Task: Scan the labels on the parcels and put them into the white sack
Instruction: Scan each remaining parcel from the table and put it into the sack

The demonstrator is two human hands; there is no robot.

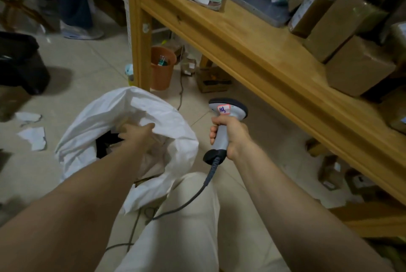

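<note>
Only legible mark: red-edged white sticker (224, 109) on the head of the scanner (222, 127), handwritten in blue ink, reads roughly "110" plus a squiggle below; labels on the parcels (360, 67) too blurred to read.

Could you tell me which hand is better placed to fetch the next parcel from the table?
Left, probably: the left hand looks empty over the white sack, while the right hand grips the scanner.

A small parcel-shipping room; brown taped parcels (356, 67) crowd a wooden table (252, 51); more boxes (331, 172) litter the tiled floor (87, 69).
</note>
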